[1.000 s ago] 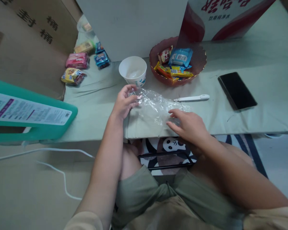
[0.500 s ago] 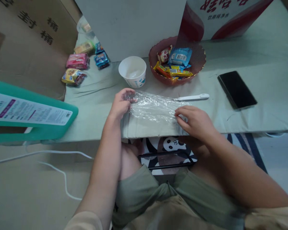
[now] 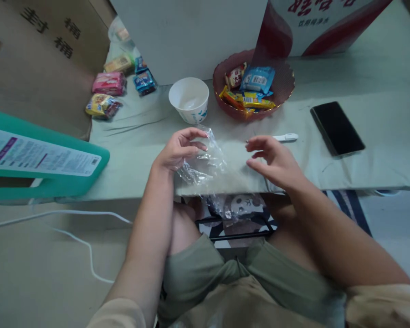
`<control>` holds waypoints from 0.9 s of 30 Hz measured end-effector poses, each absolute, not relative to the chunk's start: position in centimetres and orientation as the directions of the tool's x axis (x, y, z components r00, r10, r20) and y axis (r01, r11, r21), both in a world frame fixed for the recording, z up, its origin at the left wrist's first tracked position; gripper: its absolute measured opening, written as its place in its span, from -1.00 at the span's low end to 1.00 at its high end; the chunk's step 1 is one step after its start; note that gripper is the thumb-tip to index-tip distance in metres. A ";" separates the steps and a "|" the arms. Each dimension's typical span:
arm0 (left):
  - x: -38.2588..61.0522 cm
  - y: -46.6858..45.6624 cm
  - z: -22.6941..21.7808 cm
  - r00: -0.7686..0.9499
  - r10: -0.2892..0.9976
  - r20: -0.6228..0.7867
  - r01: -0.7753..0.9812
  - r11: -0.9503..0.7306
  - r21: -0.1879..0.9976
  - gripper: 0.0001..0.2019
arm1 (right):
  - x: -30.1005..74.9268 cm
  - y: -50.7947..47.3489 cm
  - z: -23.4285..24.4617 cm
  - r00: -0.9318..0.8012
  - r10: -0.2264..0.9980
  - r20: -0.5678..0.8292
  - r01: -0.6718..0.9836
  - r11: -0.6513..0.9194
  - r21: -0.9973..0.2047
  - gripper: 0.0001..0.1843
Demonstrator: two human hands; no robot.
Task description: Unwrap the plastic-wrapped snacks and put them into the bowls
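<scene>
My left hand (image 3: 185, 148) holds a thin, clear plastic film (image 3: 210, 168) between curled thumb and fingers. The crumpled sheet hangs from it, over the table edge toward my lap. My right hand (image 3: 271, 159) is apart from the film, fingers spread and bent, with nothing visible in it. Just behind that hand lies a slim white-handled tool (image 3: 287, 137), its other end covered by my fingers. A white paper cup (image 3: 189, 101) stands beyond my left hand. To its right is a reddish glass bowl (image 3: 222, 102) with several wrapped snacks.
A black phone (image 3: 337, 127) lies at the right. Wrapped snacks (image 3: 109, 84) lie at the left beside a cardboard box (image 3: 48, 68). A green container (image 3: 71, 155) stands at the left edge. White and red boxes (image 3: 194, 41) close off the back.
My right hand has let go of the film and opened. The film, stretched between both hands before, now droops from my left hand over the table edge.
</scene>
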State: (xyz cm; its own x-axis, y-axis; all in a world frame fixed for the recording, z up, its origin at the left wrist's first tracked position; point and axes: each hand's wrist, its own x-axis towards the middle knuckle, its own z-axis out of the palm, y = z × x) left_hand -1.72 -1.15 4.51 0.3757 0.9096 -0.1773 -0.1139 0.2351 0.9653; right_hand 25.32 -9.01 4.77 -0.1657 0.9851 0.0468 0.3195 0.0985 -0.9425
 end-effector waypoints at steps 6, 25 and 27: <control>-0.5 -2.2 5.3 0.433 0.856 -0.282 -0.085 0.351 0.933 -0.41 | 22.2 -7.5 2.9 -0.621 0.756 -0.208 0.091 -0.194 -0.977 -0.64; 3.6 -3.8 3.2 0.439 0.830 -0.345 -0.121 0.436 0.892 -0.63 | 22.6 -7.2 3.8 0.030 0.991 -0.133 0.095 -0.135 -0.986 -0.81; 3.6 -3.6 3.1 0.328 0.890 -0.318 -0.071 0.359 0.931 -0.71 | 22.9 -7.0 3.5 0.115 0.983 -0.143 0.111 -0.156 -0.982 -0.84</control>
